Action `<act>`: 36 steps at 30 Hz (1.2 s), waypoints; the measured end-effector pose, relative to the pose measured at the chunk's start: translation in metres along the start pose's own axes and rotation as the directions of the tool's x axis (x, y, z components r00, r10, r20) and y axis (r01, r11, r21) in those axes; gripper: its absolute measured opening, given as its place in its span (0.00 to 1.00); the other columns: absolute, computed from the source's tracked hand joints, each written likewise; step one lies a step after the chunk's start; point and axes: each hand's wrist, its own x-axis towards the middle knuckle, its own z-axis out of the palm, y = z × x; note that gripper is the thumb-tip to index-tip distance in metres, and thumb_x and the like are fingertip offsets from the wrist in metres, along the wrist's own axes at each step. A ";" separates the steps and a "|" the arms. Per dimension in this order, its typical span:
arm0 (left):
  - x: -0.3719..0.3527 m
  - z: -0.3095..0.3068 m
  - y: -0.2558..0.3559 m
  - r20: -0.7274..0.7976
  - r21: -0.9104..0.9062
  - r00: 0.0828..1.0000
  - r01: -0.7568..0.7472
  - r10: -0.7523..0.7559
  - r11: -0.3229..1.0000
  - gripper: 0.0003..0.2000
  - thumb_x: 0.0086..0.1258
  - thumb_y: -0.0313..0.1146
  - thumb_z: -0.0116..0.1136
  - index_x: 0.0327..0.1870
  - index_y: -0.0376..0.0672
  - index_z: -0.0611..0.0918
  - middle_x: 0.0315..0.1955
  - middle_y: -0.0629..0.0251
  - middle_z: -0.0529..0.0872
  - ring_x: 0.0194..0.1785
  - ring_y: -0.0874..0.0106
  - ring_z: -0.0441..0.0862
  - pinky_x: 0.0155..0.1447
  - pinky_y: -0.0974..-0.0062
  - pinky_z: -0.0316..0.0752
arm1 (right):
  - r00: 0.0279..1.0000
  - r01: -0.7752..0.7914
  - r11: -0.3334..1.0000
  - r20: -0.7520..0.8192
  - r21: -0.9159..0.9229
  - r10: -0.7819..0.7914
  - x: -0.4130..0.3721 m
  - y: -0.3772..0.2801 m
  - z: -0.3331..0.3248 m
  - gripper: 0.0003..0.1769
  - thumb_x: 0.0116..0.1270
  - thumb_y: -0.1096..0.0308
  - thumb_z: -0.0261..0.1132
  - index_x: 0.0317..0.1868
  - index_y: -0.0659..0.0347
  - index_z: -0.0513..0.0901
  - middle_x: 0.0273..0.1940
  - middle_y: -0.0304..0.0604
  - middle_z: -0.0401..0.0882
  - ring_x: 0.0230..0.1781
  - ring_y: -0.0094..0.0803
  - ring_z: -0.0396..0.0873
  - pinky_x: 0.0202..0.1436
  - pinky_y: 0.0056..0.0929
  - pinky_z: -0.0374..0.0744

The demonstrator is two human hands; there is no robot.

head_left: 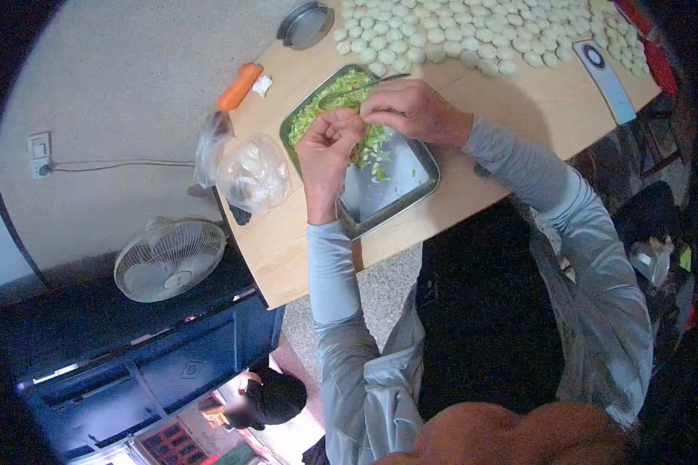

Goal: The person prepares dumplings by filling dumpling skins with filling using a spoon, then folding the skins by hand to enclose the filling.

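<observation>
My left hand and my right hand meet over a rectangular metal tray. The fingertips of both are pinched together. A small pale bit shows between them, too hidden to name. Chopped green vegetable fills the far left part of the tray, and loose pieces lie on its bare metal bottom nearer me. A dark, thin utensil rests across the greens, partly behind my right hand.
Many pale round dough pieces cover the table's far side. A carrot, plastic bags and a round metal container sit along the left. A white device lies right. Beyond are a fan and another person.
</observation>
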 end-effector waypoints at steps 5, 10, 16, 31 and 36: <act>-0.001 0.002 0.001 -0.008 0.000 1.000 -0.004 0.004 1.000 0.09 0.68 0.21 0.69 0.47 0.34 0.85 0.37 0.67 0.90 0.37 0.83 0.83 0.42 0.86 0.77 | 1.000 0.011 1.000 0.020 -0.028 -0.010 -0.001 0.001 0.001 0.08 0.65 0.69 0.70 0.42 0.62 0.86 0.37 0.48 0.85 0.40 0.45 0.85 0.45 0.40 0.81; 0.000 0.004 0.001 -0.027 0.004 1.000 0.012 -0.012 1.000 0.10 0.66 0.20 0.67 0.47 0.36 0.85 0.36 0.68 0.89 0.36 0.84 0.82 0.40 0.87 0.75 | 1.000 0.022 1.000 -0.008 -0.008 -0.022 -0.002 0.001 0.005 0.08 0.64 0.69 0.70 0.42 0.62 0.86 0.37 0.49 0.85 0.39 0.46 0.85 0.45 0.40 0.81; 0.001 0.002 -0.004 0.009 -0.071 1.000 -0.016 0.017 0.997 0.09 0.65 0.18 0.64 0.45 0.38 0.83 0.35 0.70 0.88 0.37 0.84 0.82 0.41 0.86 0.75 | 0.998 0.065 0.998 0.005 -0.002 -0.065 -0.002 0.000 0.005 0.08 0.64 0.69 0.71 0.42 0.62 0.85 0.36 0.47 0.85 0.39 0.44 0.84 0.45 0.39 0.80; 0.005 -0.002 -0.013 -0.059 0.475 0.940 -0.269 0.336 0.838 0.08 0.67 0.18 0.60 0.43 0.36 0.87 0.34 0.61 0.89 0.36 0.76 0.85 0.46 0.77 0.80 | 0.998 -0.051 0.985 0.043 0.165 0.044 0.006 -0.002 -0.012 0.07 0.69 0.72 0.66 0.45 0.63 0.86 0.39 0.46 0.87 0.41 0.36 0.87 0.45 0.33 0.82; 0.007 0.004 -0.006 0.176 0.712 0.827 -0.482 0.535 0.511 0.11 0.64 0.17 0.60 0.44 0.39 0.88 0.37 0.54 0.89 0.39 0.57 0.86 0.47 0.64 0.80 | 0.982 -0.091 0.995 -0.162 0.043 0.097 0.009 0.003 -0.013 0.09 0.71 0.71 0.64 0.48 0.63 0.86 0.42 0.46 0.88 0.45 0.39 0.87 0.50 0.32 0.83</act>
